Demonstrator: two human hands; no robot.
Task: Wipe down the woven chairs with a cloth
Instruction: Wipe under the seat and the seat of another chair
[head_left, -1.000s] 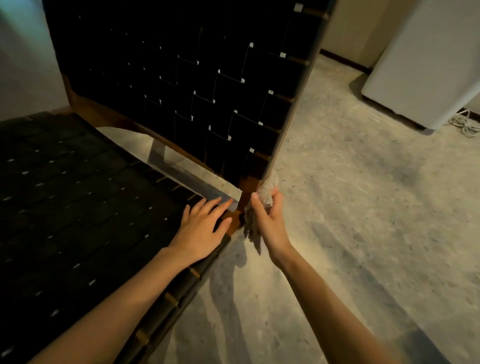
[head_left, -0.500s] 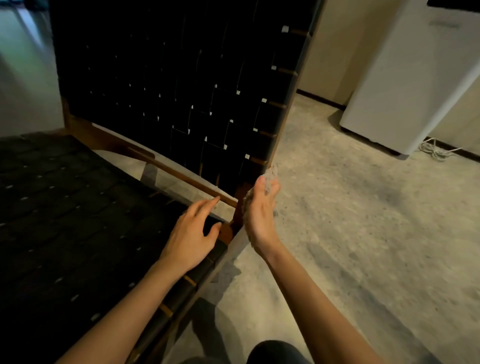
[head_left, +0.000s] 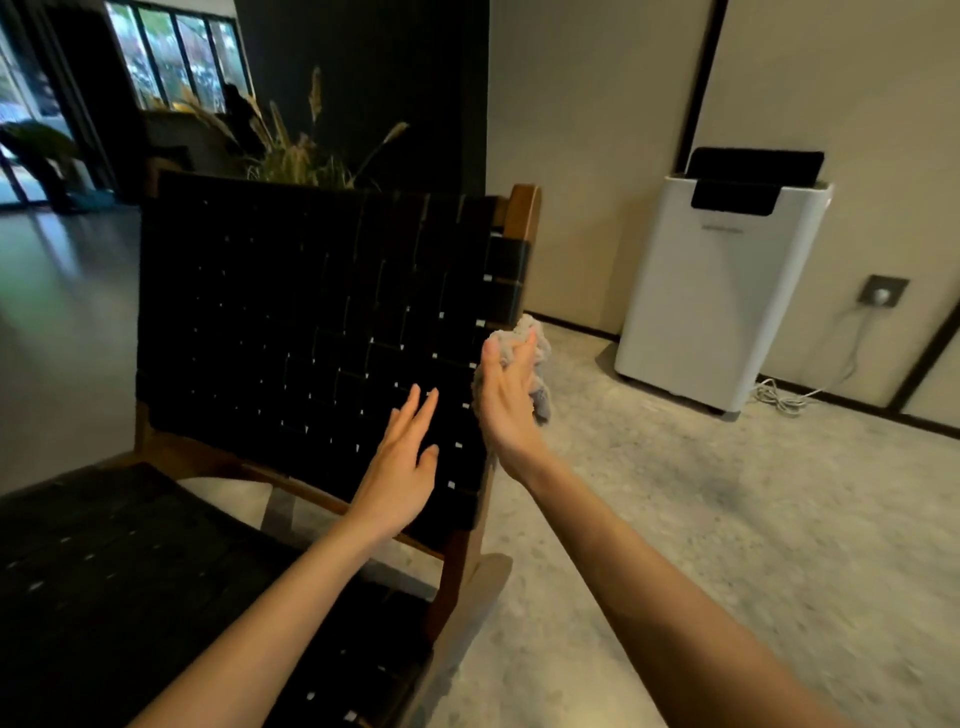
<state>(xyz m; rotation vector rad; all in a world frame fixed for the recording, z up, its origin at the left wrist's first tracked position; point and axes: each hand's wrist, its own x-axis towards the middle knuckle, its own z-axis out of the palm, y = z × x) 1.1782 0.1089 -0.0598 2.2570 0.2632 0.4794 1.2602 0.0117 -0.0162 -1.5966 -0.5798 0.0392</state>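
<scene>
A woven chair with black straps and a brown wooden frame fills the left half; its backrest (head_left: 311, 322) stands upright and its seat (head_left: 130, 571) lies at the lower left. A crumpled grey cloth (head_left: 535, 348) is pressed against the right side rail of the backrest, about halfway up. My right hand (head_left: 506, 400) is shut on the cloth. In front of the lower right part of the backrest, my left hand (head_left: 402, 467) has its fingers spread and holds nothing.
A white floor appliance (head_left: 711, 291) stands against the right wall, its cord (head_left: 789, 400) coiled on the floor and plugged into a wall socket (head_left: 883, 291). Dried grasses (head_left: 296, 150) rise behind the chair. Speckled floor (head_left: 701, 519) spreads to the right.
My right hand slid the cloth upward along the backrest's right rail, from its base to mid-height. My left hand lifted off the seat's corner. The view tilted up.
</scene>
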